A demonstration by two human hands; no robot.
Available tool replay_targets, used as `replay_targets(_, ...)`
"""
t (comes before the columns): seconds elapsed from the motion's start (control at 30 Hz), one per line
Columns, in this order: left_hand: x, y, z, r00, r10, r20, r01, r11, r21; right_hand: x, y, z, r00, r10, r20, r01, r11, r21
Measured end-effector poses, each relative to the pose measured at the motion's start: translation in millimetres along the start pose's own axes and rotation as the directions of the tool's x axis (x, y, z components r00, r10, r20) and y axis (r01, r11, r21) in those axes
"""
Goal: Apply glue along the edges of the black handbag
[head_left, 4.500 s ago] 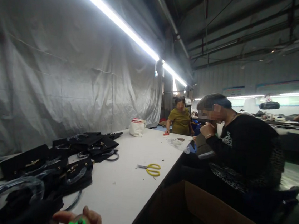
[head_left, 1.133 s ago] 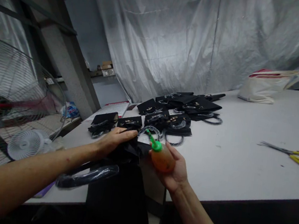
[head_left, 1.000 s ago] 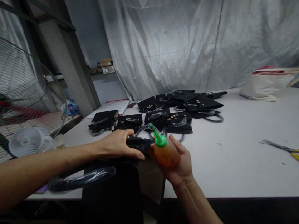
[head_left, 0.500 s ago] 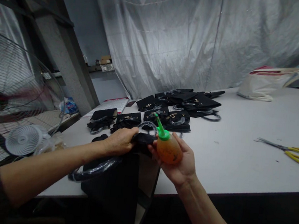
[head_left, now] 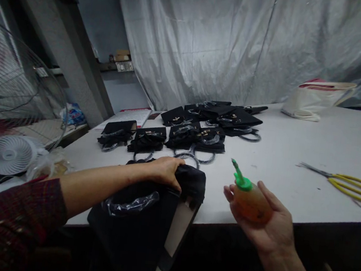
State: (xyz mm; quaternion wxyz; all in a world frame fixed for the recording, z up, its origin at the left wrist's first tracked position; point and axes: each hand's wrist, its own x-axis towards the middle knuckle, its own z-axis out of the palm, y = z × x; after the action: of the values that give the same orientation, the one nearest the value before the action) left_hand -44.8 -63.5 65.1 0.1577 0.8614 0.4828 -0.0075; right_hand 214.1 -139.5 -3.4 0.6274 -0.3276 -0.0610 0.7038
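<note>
My left hand (head_left: 166,171) grips the top edge of a black handbag (head_left: 133,230), which hangs at the near edge of the table. Clear plastic wrap covers the bag's handle, and a beige panel shows along its side. To the right, my right hand (head_left: 267,232) holds a squeeze bottle (head_left: 253,202) in its palm, apart from the bag. The bottle has a green nozzle cap and orange-brown contents, with its tip pointing up and left. Several more black handbags (head_left: 196,135) with plastic-wrapped handles lie on the table beyond my hands.
Yellow-handled scissors (head_left: 351,181) lie on the white table (head_left: 288,187) at the right. A white cloth bag (head_left: 315,101) stands at the back right. A large caged fan (head_left: 13,86) and a small white fan (head_left: 11,155) are at the left. A silver sheet (head_left: 204,42) hangs behind.
My right hand has moved right with the bottle, away from the black handbag. My left hand has shifted slightly right, still on the bag, and more of the bag's side now shows.
</note>
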Motion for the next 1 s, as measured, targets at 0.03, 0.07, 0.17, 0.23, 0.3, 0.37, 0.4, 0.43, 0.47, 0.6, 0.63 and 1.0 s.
replay_targets(0.03,4.3,-1.0,2.0,1.0,-0.002,0.015,0.002,1.0,-0.002,-0.9,-2.9,-10.1,0.999,-0.021,-0.049,0.019,0.999,-0.027)
replay_targets(0.07,8.6,-2.3,4.4,1.0,0.002,0.028,-0.002,1.0,0.004,-2.0,-4.7,-19.4,0.995,-0.043,-0.092,0.038,0.998,-0.056)
replay_targets(0.17,21.3,-8.5,13.6,0.999,0.018,0.04,-0.02,0.999,0.048,-5.3,-4.7,-41.3,0.98,-0.061,-0.19,0.043,0.994,-0.098)
replay_targets(0.23,28.3,-13.4,20.4,0.999,-0.001,0.04,-0.002,0.996,0.092,-6.3,-1.6,-51.3,0.973,-0.039,-0.229,0.021,0.997,-0.08)
replay_targets(0.3,32.8,-17.2,26.3,0.998,-0.01,0.06,0.003,0.994,0.113,-6.0,1.9,-58.7,0.969,-0.029,-0.246,0.014,0.998,-0.063)
replay_targets(0.37,34.4,-18.9,30.1,0.996,-0.001,0.091,-0.01,0.993,0.118,-5.3,4.5,-64.3,0.966,-0.041,-0.255,0.023,0.997,-0.072)
replay_targets(0.4,34.2,-19.0,31.2,0.994,0.012,0.105,-0.025,0.993,0.119,-5.1,5.3,-66.5,0.965,-0.046,-0.259,0.026,0.996,-0.08)
replay_targets(0.43,33.5,-18.9,31.6,0.993,0.026,0.116,-0.041,0.991,0.126,-5.3,5.8,-68.2,0.964,-0.05,-0.262,0.028,0.996,-0.089)
replay_targets(0.47,32.5,-18.6,31.5,0.992,0.039,0.123,-0.056,0.989,0.14,-5.8,6.1,-69.4,0.965,-0.052,-0.258,0.028,0.995,-0.099)
replay_targets(0.6,28.6,-20.5,27.0,0.988,0.066,0.138,-0.088,0.984,0.155,-10.4,5.9,-69.8,0.964,-0.043,-0.262,0.01,0.992,-0.126)
replay_targets(0.63,28.2,-21.7,25.2,0.987,0.067,0.147,-0.087,0.987,0.132,-11.6,5.7,-69.1,0.962,-0.045,-0.27,0.01,0.992,-0.13)
replay_targets(1.0,45.4,-22.1,22.4,0.982,-0.016,0.186,-0.001,0.996,0.091,-0.8,-6.6,-70.8,0.888,-0.403,0.223,0.377,0.357,-0.855)
